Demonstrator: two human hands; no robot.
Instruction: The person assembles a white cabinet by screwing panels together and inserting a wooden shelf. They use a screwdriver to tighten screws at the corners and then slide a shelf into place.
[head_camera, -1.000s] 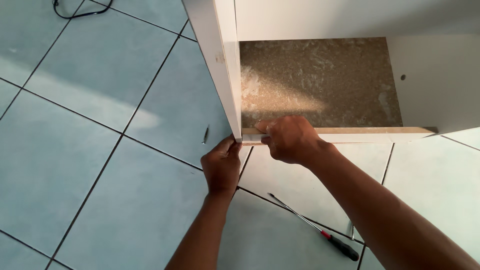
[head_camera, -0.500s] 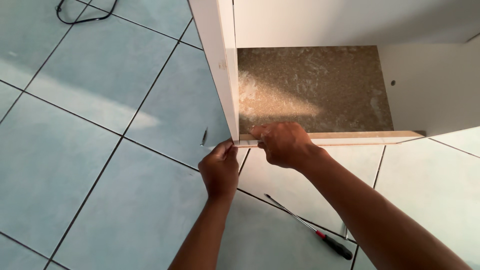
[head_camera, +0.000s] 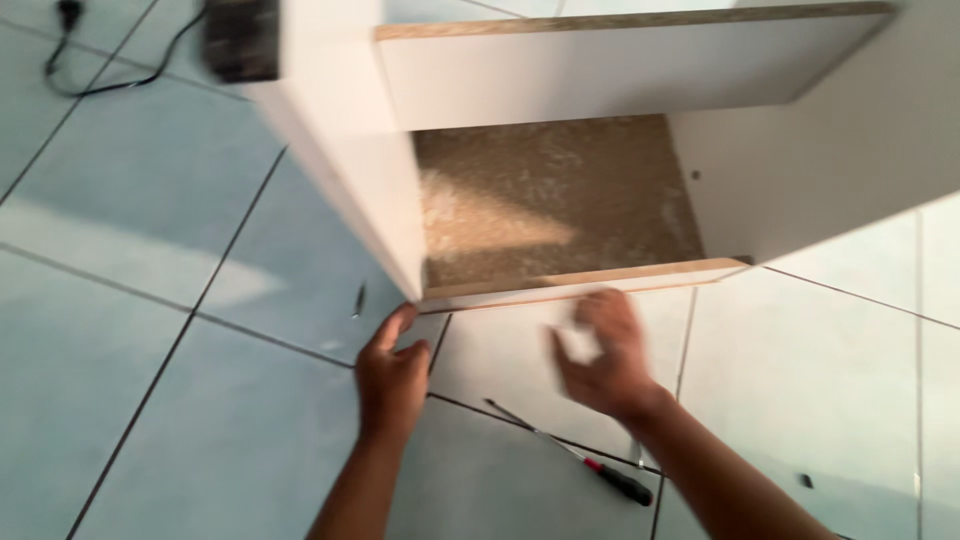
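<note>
A white laminated chipboard cabinet carcass (head_camera: 800, 150) lies on its side on the pale blue tiled floor (head_camera: 130, 330), its open front towards the camera and its speckled brown back panel (head_camera: 560, 200) showing inside; the lower white panel with a raw chipboard edge (head_camera: 590, 282) rests just above the hands; the left hand (head_camera: 392, 375) lies flat and loosely open on the floor, its fingertips touching the bottom corner of the cabinet where the side wall meets that lower panel, gripping nothing; the right hand (head_camera: 598, 355) is blurred, hovering just below the panel's edge with fingers half curled, and it seems to hold nothing, though the blur leaves that unsure; the carcass is probably stiff and fairly heavy, smooth and a little slippery on its laminated faces, with raw edges and corners that may chip; the panel edges and corners give the surest hold; counted: one cabinet, two hands, one long thin screwdriver with a red and black handle (head_camera: 570, 452) on the floor near the right wrist, one small dark screw-like piece (head_camera: 359, 299) beside the left hand, one black cable (head_camera: 100, 75) at the top left.
</note>
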